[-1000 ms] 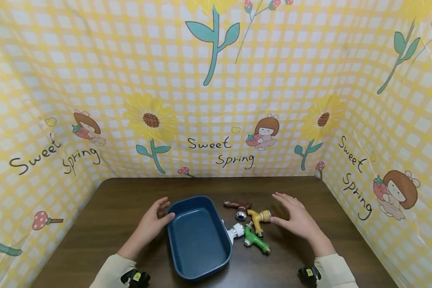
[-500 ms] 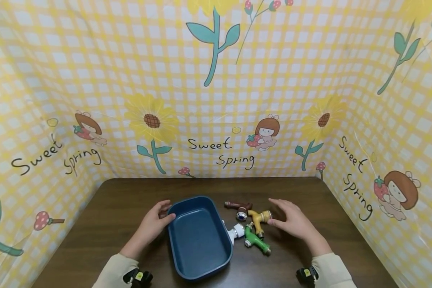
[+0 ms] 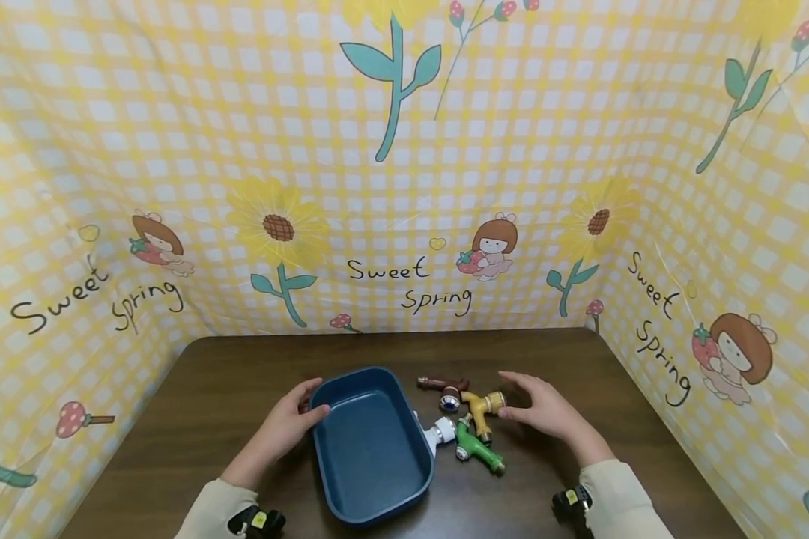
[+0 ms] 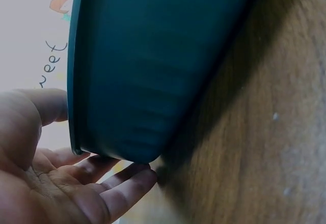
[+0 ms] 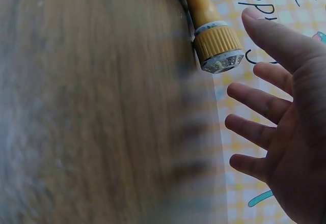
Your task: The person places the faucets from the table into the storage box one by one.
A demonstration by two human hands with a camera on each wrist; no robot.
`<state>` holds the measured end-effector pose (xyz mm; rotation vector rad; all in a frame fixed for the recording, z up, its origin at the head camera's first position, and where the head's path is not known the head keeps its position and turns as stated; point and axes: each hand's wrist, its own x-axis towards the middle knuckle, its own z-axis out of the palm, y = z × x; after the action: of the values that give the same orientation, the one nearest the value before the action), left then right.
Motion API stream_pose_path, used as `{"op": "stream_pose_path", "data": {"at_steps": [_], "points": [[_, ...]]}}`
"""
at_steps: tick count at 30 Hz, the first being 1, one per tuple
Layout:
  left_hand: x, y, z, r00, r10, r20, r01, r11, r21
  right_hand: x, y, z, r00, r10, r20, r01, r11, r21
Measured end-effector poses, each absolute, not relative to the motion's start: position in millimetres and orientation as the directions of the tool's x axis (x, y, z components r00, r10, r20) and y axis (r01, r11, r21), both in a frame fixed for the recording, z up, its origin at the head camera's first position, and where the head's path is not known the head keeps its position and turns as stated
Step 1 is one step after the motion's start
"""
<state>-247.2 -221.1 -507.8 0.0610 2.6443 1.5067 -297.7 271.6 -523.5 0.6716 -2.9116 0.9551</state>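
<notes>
A deep blue rectangular tray [image 3: 377, 457] lies at the middle front of the table in the head view. My left hand [image 3: 286, 427] grips its far left corner, thumb over the rim and fingers against the outer wall [image 4: 147, 71]. To the tray's right is a cluster of toy-like water taps: a yellow tap [image 3: 483, 408], a green tap [image 3: 477, 448], a brown tap [image 3: 446, 389] and a white tap [image 3: 441, 432] close against the tray's side. My right hand [image 3: 546, 410], fingers spread, hovers just right of the yellow tap's ribbed end [image 5: 219, 43] and holds nothing.
The dark wooden table [image 3: 243, 367] has rounded far corners. A yellow checked cloth [image 3: 404, 195] with flowers and lettering hangs behind it and along both sides. Black wrist cameras [image 3: 256, 520] sit at the sleeves.
My right hand has come slightly left and lower toward the yellow tap. The left hand's thumb and fingers have closed in on the tray's corner. The tray and taps stay put.
</notes>
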Motion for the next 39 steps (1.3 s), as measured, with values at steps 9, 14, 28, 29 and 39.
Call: {"op": "stream_pose_path", "data": {"at_steps": [9, 14, 28, 29, 39], "points": [[-246.9, -230.1, -503.7, -0.989, 0.132, -0.068, 0.005, 0.490, 0.872, -306.3, 265.4, -526.1, -0.905, -0.414, 0.100, -0.383, 0.689, -0.615], [-248.3, -232.3, -506.2, -0.989, 0.131, -0.064, 0.009, 0.492, 0.871, -307.8, 261.3, -527.3, -0.902, -0.425, 0.082, -0.379, 0.683, -0.624], [-250.1, -227.8, -508.6, -0.992, 0.116, -0.052, 0.009, 0.471, 0.882, -307.2, 259.9, -531.9, -0.904, -0.420, 0.076, -0.382, 0.715, -0.586], [-250.8, -227.7, -509.1, -0.992, 0.116, -0.050, 0.010, 0.471, 0.882, -307.5, 259.8, -531.8, -0.905, -0.419, 0.076, -0.381, 0.716, -0.585], [-250.1, -225.9, -513.7, -0.994, 0.095, -0.058, -0.006, 0.476, 0.879, -306.7, 256.8, -531.0, -0.932, -0.360, 0.049, -0.311, 0.721, -0.620]]}}
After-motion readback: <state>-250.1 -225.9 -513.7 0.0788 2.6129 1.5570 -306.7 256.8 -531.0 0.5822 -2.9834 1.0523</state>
